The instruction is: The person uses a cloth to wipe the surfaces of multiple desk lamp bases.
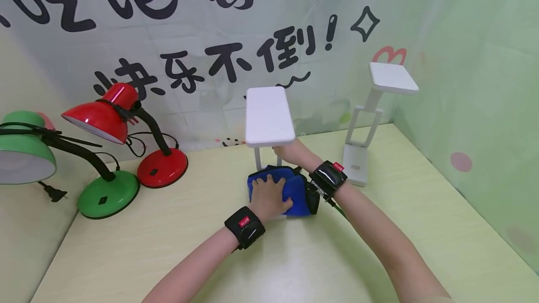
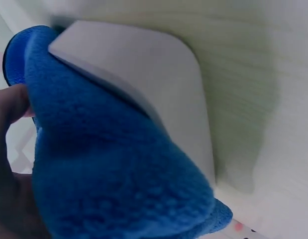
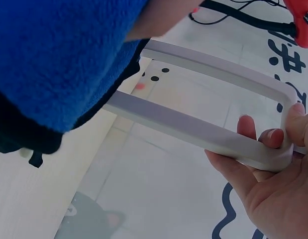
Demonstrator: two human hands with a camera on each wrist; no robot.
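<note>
A white desk lamp (image 1: 269, 118) with a flat rectangular head stands near the middle of the table. My right hand (image 1: 298, 154) grips the top of its frame-like arm (image 3: 178, 127), fingers and thumb curled round the bar in the right wrist view. Over the lamp's base lies a blue plush cloth (image 1: 298, 195) with black edging. My left hand (image 1: 269, 199) holds this cloth against the base, fingers bent over it and thumb out to the side. In the left wrist view the white base (image 2: 163, 74) shows from under the cloth, its rounded edge uncovered.
Another white lamp (image 1: 355, 165) stands at the back right. A red lamp (image 1: 162, 169) and a green lamp (image 1: 108, 195) stand to the left, with a black plug (image 1: 54, 194) beside the green one. A printed wall cloth (image 1: 185, 120) hangs behind the table (image 1: 181, 228).
</note>
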